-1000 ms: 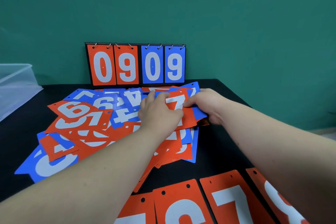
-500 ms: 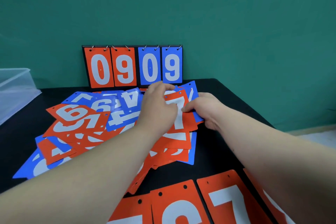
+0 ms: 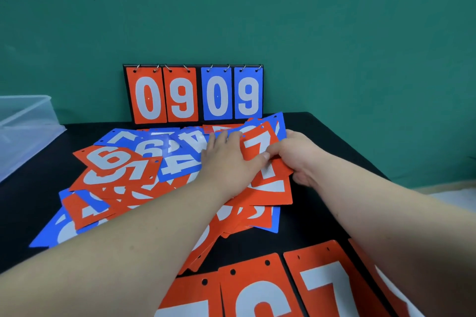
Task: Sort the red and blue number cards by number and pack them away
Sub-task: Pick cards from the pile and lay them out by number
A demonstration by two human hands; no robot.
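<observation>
Along the bottom edge of the frame we note a sorted row (image 3: 257,288) of red cards lying face up, side by side, on the black desk (image 3: 31,201). Its near 7 card (image 3: 332,285) sits at lower right. Above this row, at mid-frame, the loose pile (image 3: 123,183) of red and blue cards overlaps at all angles.

Both forearms reach up the frame to the pile's upper right corner. The left hand (image 3: 226,162) rests on the pile with fingers extended over the blue cards; its grip is apart and carries nothing. The right hand (image 3: 301,159) has its grip clamped on the red 7 card (image 3: 260,145), thumb on the face and fingers curled beneath the right edge.

That card lies between the hands, immediately left of the right hand. Its long axis runs up the frame, with the punched end farthest away and leaning slightly right. We judge the right hand to be the working one. The matching near 7 card lies almost straight down the frame from the grip, so the draw would come toward the person.

Beyond the pile, a scoreboard stand (image 3: 193,95) reads 0 9 0 9. A clear plastic box (image 3: 23,121) sits at the left edge.
</observation>
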